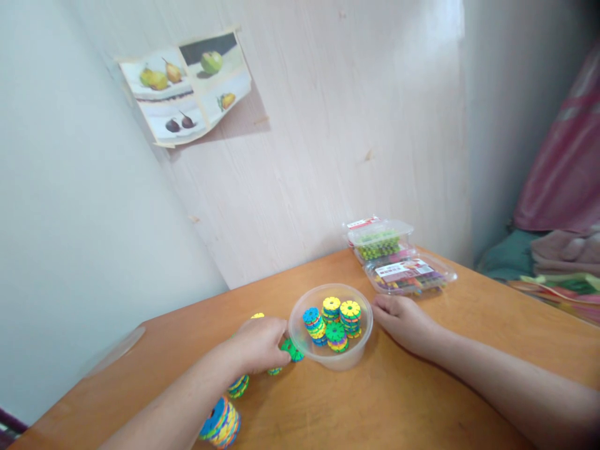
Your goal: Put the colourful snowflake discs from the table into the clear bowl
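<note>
A clear round plastic bowl [344,360] stands on the table and holds several short stacks of flower-shaped plastic discs [335,331] in yellow, blue, green and purple. Just left of the bowl, my left hand [262,344] pinches a green notched disc [293,351], with finger and thumb at its edge. More disc stacks [221,424] lie under and beside my left wrist, partly hidden by it. My right hand [403,322] is curled closed against the bowl's right side. Its fingertips are hidden, so I cannot make out what they grip.
Two clear clamshell boxes with labels sit at the back right, one with green pieces [379,244], the other with mixed colours [410,275]. A clear lid-like disc [117,350] lies at the table's left edge. Fruit pictures [187,87] hang on the wall behind.
</note>
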Available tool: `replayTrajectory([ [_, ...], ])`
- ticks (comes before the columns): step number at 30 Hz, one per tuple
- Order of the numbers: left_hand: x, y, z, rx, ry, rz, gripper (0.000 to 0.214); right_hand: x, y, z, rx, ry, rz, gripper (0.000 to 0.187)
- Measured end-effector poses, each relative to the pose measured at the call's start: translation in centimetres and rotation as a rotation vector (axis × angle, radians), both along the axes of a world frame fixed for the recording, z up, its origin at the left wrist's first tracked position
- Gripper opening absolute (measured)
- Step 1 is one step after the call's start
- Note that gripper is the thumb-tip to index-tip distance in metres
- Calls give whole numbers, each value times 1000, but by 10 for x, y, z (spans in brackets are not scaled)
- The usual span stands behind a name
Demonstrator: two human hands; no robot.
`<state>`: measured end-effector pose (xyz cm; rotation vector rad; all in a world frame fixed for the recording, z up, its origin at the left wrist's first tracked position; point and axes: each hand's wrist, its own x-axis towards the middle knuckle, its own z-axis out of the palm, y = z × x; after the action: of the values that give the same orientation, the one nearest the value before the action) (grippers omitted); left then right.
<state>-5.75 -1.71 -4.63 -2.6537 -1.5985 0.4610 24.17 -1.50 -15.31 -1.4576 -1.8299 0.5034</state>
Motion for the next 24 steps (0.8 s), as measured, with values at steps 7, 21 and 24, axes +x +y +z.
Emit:
replayTrajectory([
  [7,-26,4,40,167,-139,126,41,-1,-1,1,2,16,-4,32],
  [21,78,-5,33,155,13,-195,33,-2,-1,4,0,2,-23,34],
  [24,81,0,28,164,46,-199,34,-3,-1,5,6,8,-17,33],
])
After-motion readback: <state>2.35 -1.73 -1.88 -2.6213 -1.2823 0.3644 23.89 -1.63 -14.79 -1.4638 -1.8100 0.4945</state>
